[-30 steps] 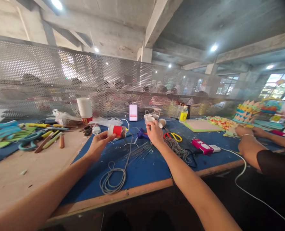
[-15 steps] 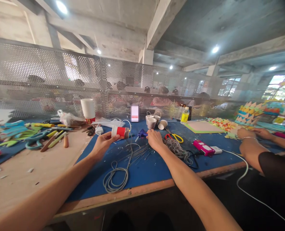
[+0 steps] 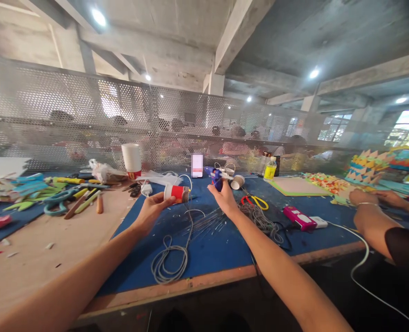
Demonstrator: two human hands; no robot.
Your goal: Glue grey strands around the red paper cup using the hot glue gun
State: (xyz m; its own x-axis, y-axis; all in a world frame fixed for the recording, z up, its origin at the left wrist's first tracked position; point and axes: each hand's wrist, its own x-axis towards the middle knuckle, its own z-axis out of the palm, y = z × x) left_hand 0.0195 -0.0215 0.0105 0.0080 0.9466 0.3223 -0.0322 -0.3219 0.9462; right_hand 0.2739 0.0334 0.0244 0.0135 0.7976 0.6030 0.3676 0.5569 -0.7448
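Note:
My left hand [image 3: 152, 208] is closed around a small paper cup [image 3: 177, 193] with a red band, tipped on its side over the blue mat [image 3: 138, 263]. Grey cord runs down from the cup's right end into a loose coil [image 3: 169, 263]. My right hand [image 3: 227, 199] grips a blue glue gun [image 3: 215, 175], raised a little above the mat and to the right of the cup. Behind the gun are small cord-wrapped cups, partly hidden; one cup [image 3: 238, 181] lies on its side. Yellow-handled scissors [image 3: 259, 203] rest beside a tangle of grey cord [image 3: 259, 221].
A stack of paper cups [image 3: 131, 159], a phone [image 3: 197, 167] and a yellow-labelled bottle [image 3: 269, 168] stand along the back. Carving tools and teal scissors [image 3: 54, 205] lie left. A pink device [image 3: 299, 218] with a white cable sits right, near another person's hands [image 3: 363, 198].
My right hand has closed on the glue gun and lifted it off the mat. My left hand still holds the cup in much the same place. The view has shifted slightly.

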